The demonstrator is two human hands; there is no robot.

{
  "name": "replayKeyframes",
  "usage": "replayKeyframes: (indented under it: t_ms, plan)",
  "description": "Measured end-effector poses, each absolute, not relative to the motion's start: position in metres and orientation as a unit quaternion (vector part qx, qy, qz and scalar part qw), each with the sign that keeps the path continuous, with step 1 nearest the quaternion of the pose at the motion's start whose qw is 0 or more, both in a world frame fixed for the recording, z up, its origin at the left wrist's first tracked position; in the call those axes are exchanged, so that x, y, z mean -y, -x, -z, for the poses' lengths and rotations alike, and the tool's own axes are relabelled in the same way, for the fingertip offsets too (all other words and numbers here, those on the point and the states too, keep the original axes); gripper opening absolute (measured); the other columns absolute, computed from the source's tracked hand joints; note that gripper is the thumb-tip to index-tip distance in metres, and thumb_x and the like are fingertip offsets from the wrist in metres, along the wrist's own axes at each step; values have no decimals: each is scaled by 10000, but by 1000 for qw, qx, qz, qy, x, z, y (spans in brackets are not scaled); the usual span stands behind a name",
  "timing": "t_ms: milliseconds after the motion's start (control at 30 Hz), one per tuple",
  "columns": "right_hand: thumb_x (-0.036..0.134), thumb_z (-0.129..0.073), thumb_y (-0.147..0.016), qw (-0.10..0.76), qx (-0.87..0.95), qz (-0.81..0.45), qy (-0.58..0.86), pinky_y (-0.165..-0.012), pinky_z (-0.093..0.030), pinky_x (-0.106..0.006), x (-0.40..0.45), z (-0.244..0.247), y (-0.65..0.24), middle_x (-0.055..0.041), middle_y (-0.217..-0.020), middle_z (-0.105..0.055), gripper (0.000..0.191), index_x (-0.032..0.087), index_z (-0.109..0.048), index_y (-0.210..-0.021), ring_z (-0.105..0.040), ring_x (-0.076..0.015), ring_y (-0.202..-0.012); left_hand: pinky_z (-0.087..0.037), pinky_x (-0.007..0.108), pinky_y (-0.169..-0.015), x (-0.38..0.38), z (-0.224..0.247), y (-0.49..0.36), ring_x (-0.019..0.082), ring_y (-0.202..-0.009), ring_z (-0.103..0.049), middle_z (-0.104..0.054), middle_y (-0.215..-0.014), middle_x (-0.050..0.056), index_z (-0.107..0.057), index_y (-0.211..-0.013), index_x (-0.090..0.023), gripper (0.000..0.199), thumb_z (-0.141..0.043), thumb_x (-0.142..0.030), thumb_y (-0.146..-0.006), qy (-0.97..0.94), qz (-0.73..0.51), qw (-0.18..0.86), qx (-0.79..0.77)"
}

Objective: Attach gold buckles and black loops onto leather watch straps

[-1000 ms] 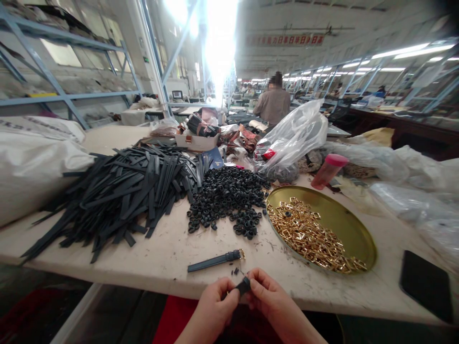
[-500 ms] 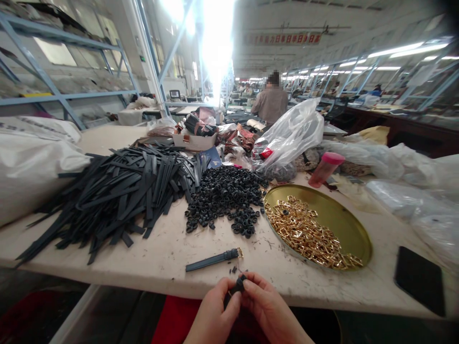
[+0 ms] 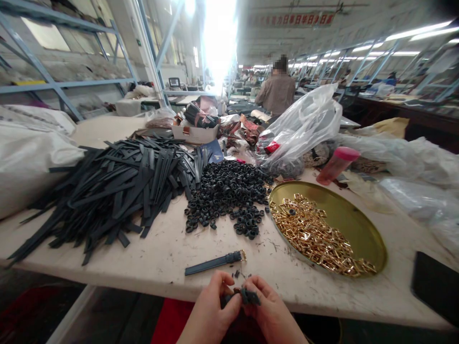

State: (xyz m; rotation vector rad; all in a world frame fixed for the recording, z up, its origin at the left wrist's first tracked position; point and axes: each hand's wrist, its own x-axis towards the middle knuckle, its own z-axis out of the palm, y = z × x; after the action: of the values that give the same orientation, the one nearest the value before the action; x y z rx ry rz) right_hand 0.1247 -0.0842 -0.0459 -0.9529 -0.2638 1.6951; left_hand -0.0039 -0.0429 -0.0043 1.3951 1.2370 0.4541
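Observation:
At the table's front edge, my left hand (image 3: 214, 306) pinches a dark watch strap (image 3: 250, 296) between thumb and fingers. My right hand (image 3: 269, 302) closes on the other side of the same strap; most of it is hidden by the fingers. Just beyond my hands lies a finished-looking dark watch strap with a gold buckle (image 3: 215, 262), flat on the table. A heap of small black loops (image 3: 229, 191) sits farther back. To the right, a round gold tray (image 3: 366, 224) holds a pile of gold buckles (image 3: 315, 234).
Many long black strips (image 3: 125, 181) are piled on the left of the table (image 3: 150, 258). A pink-lidded jar (image 3: 337, 165) and a clear plastic bag (image 3: 304, 124) stand behind the tray. A black phone-like slab (image 3: 435, 286) lies at right. A person (image 3: 278, 91) is in the background.
My hands have tilted and shifted the strap between them, so more of its dark end now shows at the right fingers. The view has turned slightly left and downward.

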Motion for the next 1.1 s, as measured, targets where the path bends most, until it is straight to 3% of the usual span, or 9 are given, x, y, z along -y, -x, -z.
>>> replayKeyframes:
  t_ms: [133,267,367,500,600,700,800,967,1100]
  plan:
    - [444,-732,-600,497,94,-779,372,-458,-338,-180,87,50,-124,45,-576,-535,369,182,-587,-814,-448,-60,-468,-313,220,-533,42,-6,4,132,-574,-469,-509,-585,-39,-435,-677,-196,150,-529,-308,-712,-640,-137,516,-552]
    - [384,-740,-621,473,81,-808,342,-478,-347,-163,92,46,-127,47,-587,-530,301,166,-573,-747,-449,-44,-481,-316,219,-533,44,-6,6,139,-579,-492,-558,-592,-26,-487,-668,-190,151,-543,-325,-710,-665,-117,480,-560]
    - [380,-745,-615,494,103,-791,346,-520,-356,-172,95,38,-129,41,-610,-529,313,155,-547,-706,-455,-50,-518,-336,215,-531,49,-5,6,136,-579,-511,-590,-601,-17,-523,-685,-180,147,-549,-321,-715,-653,-133,517,-536]
    - [458,-649,-690,540,163,-713,417,-546,-360,-208,96,31,-130,48,-554,-489,338,172,-472,-654,-437,-76,-525,-363,208,-503,56,-6,3,107,-524,-493,-601,-611,-8,-523,-722,-161,120,-537,-280,-712,-577,-178,631,-488]
    - [490,-606,-703,542,263,-577,551,-481,-328,-209,97,32,-131,68,-492,-424,354,196,-421,-634,-390,-87,-478,-371,203,-482,60,-4,2,94,-501,-484,-587,-604,-11,-504,-739,-151,193,-587,-315,-679,-524,-208,675,-476]
    - [436,-591,-718,518,352,-441,642,-500,-358,-222,103,34,-134,62,-559,-452,274,203,-456,-770,-431,-108,-506,-398,207,-509,64,0,4,94,-519,-513,-587,-619,-13,-512,-777,-137,279,-641,-344,-642,-482,-217,713,-460]
    - [366,-522,-765,461,464,-429,624,-526,-371,-223,110,32,-140,47,-610,-489,195,198,-487,-856,-466,-117,-545,-390,195,-520,67,1,8,83,-521,-534,-600,-642,-13,-536,-809,-126,309,-665,-345,-633,-452,-199,747,-444]
    - [267,-472,-790,349,590,-438,581,-520,-356,-206,120,24,-147,38,-613,-507,93,190,-509,-751,-469,-110,-569,-387,197,-498,73,0,10,93,-485,-547,-600,-555,-27,-542,-784,-125,221,-632,-237,-617,-443,-155,757,-455]
    - [203,-473,-778,307,658,-371,579,-575,-378,-217,123,21,-148,10,-683,-575,70,189,-534,-747,-520,-123,-628,-410,209,-556,75,-8,11,96,-553,-578,-632,-660,-12,-570,-835,-111,265,-584,-153,-573,-425,-132,772,-454]
